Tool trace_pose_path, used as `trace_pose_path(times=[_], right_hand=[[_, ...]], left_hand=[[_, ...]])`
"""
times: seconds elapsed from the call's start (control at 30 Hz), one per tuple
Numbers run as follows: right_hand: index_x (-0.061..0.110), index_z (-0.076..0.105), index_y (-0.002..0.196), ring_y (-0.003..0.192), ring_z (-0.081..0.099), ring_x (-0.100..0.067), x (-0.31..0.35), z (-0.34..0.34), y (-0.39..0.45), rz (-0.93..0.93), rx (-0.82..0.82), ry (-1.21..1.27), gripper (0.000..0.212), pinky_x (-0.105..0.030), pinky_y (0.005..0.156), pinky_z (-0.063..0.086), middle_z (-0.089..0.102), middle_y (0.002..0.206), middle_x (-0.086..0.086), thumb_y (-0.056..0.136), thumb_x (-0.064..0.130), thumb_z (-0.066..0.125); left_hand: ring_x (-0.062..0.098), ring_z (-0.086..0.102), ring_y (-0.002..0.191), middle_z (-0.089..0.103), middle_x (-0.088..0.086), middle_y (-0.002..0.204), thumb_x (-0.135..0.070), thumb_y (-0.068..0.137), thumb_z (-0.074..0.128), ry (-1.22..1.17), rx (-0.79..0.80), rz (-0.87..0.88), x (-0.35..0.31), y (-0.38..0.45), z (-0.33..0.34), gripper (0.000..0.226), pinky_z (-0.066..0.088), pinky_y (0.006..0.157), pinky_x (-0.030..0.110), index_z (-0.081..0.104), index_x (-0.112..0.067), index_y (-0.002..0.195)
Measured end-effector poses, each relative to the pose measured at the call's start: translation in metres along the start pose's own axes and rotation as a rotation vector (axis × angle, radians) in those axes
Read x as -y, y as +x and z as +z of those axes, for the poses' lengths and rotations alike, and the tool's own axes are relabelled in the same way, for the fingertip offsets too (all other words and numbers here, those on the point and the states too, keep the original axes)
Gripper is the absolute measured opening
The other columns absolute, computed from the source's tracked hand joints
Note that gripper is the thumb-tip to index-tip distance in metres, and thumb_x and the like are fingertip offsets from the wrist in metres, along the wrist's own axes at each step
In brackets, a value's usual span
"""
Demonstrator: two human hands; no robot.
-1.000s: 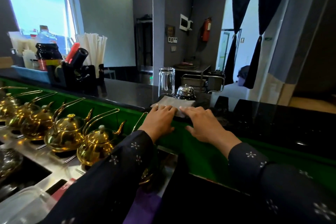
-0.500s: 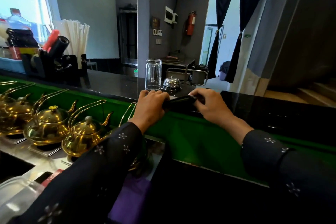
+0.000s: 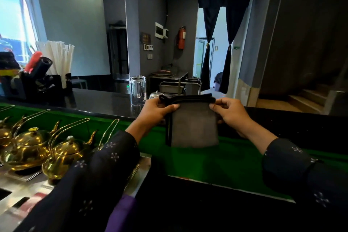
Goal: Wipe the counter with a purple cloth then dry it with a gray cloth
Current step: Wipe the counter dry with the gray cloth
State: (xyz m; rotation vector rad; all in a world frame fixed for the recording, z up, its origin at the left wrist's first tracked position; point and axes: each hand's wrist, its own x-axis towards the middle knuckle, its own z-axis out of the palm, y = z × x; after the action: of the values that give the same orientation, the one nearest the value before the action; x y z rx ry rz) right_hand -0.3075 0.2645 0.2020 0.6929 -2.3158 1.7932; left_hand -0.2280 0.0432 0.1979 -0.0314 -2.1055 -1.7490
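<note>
Here the left hand (image 3: 157,111) and right hand (image 3: 228,112) each pinch a top corner of the gray cloth (image 3: 194,126), which hangs upright, top edge running left-right, just above the black counter (image 3: 98,100) beyond it.

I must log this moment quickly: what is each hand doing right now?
Left hand: closed, pinching the gray cloth at its top left corner.
Right hand: closed, pinching its top right corner.

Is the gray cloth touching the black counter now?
Apart. The head view shows the gray cloth hanging from both hands, above the black counter.
</note>
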Motion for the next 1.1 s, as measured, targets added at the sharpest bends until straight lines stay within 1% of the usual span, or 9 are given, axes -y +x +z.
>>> trace_pose_path(times=[0.13, 0.3, 0.47, 0.57, 0.73, 0.83, 0.93, 1.03, 1.1], right_hand=[[0.014, 0.06, 0.098, 0.059, 0.059, -0.014, -0.016, -0.004, -0.003, 0.091, -0.012, -0.096, 0.008, -0.022, 0.045, 0.049, 0.064, 0.083, -0.004, 0.091, 0.015, 0.064], [0.015, 0.06, 0.1, 0.065, 0.06, -0.017, -0.021, -0.008, 0.015, 0.114, -0.058, -0.182, 0.011, -0.027, 0.052, 0.05, 0.064, 0.086, -0.004, 0.09, 0.018, 0.064], [0.009, 0.063, 0.104, 0.065, 0.058, -0.017, -0.027, -0.003, 0.051, 0.119, -0.118, -0.22, 0.016, -0.028, 0.055, 0.049, 0.064, 0.083, -0.002, 0.09, 0.018, 0.065], [0.005, 0.067, 0.108, 0.08, 0.059, -0.018, -0.04, 0.001, 0.072, 0.143, -0.159, -0.288, 0.023, -0.03, 0.073, 0.05, 0.067, 0.095, -0.007, 0.089, 0.018, 0.067], [0.014, 0.063, 0.113, 0.1, 0.058, -0.021, -0.067, 0.011, 0.085, 0.248, -0.082, -0.639, 0.03, -0.038, 0.093, 0.048, 0.064, 0.113, -0.006, 0.086, 0.024, 0.069], [0.023, 0.046, 0.132, 0.122, 0.048, -0.026, -0.065, 0.022, 0.082, -0.041, -0.115, -0.876, 0.046, -0.044, 0.102, 0.041, 0.051, 0.132, -0.005, 0.09, 0.032, 0.061], [0.029, 0.039, 0.141, 0.137, 0.033, -0.025, -0.05, 0.046, 0.075, -0.19, 0.126, -0.97, 0.054, -0.047, 0.112, 0.027, 0.04, 0.147, -0.001, 0.093, 0.051, 0.046], [0.035, 0.016, 0.151, 0.148, 0.006, -0.024, -0.054, 0.074, 0.078, 0.039, 0.434, -1.107, 0.066, -0.056, 0.115, 0.003, 0.01, 0.161, 0.005, 0.093, 0.066, 0.018], [0.037, 0.007, 0.152, 0.149, 0.0, -0.024, -0.06, 0.085, 0.088, 0.135, 0.476, -1.076, 0.065, -0.056, 0.114, -0.003, 0.0, 0.162, 0.006, 0.093, 0.066, 0.01]], left_hand=[[0.024, 0.07, 0.091, 0.072, 0.01, 0.096, -0.016, 0.082, 0.072, 0.044, -0.017, -0.058, 0.025, 0.007, 0.016, 0.014, 0.059, 0.079, 0.037, 0.068, -0.012, 0.094], [0.015, 0.068, 0.086, 0.07, 0.001, 0.093, -0.022, 0.081, 0.074, 0.189, -0.084, 0.013, 0.029, 0.031, 0.026, 0.024, 0.056, 0.072, 0.026, 0.067, -0.013, 0.102], [0.018, 0.067, 0.089, 0.069, 0.002, 0.093, -0.026, 0.077, 0.077, 0.294, -0.112, 0.02, 0.029, 0.078, 0.028, 0.028, 0.057, 0.08, 0.035, 0.063, -0.012, 0.097], [0.021, 0.066, 0.094, 0.069, 0.006, 0.101, -0.027, 0.077, 0.078, 0.338, -0.092, -0.009, 0.038, 0.102, 0.03, 0.031, 0.055, 0.086, 0.037, 0.061, -0.014, 0.099], [0.02, 0.058, 0.109, 0.058, 0.006, 0.122, -0.03, 0.082, 0.072, 0.518, 0.059, -0.089, 0.063, 0.124, 0.031, 0.057, 0.047, 0.084, 0.025, 0.045, -0.011, 0.128], [0.014, 0.056, 0.096, 0.058, 0.006, 0.119, -0.028, 0.091, 0.06, 0.555, 0.019, -0.008, 0.068, 0.13, 0.011, 0.047, 0.048, 0.071, 0.018, 0.041, -0.013, 0.13], [0.023, 0.058, 0.105, 0.058, 0.006, 0.121, -0.032, 0.093, 0.051, 0.883, -0.026, 0.055, 0.08, 0.138, -0.023, 0.038, 0.05, 0.091, 0.043, 0.046, -0.015, 0.127], [0.029, 0.055, 0.111, 0.055, 0.01, 0.124, -0.041, 0.094, 0.044, 1.06, 0.055, -0.084, 0.096, 0.139, -0.043, 0.042, 0.044, 0.098, 0.05, 0.048, -0.013, 0.125], [0.031, 0.051, 0.117, 0.051, 0.011, 0.128, -0.047, 0.095, 0.037, 1.077, 0.084, -0.128, 0.103, 0.138, -0.046, 0.047, 0.041, 0.101, 0.047, 0.048, -0.013, 0.127]])
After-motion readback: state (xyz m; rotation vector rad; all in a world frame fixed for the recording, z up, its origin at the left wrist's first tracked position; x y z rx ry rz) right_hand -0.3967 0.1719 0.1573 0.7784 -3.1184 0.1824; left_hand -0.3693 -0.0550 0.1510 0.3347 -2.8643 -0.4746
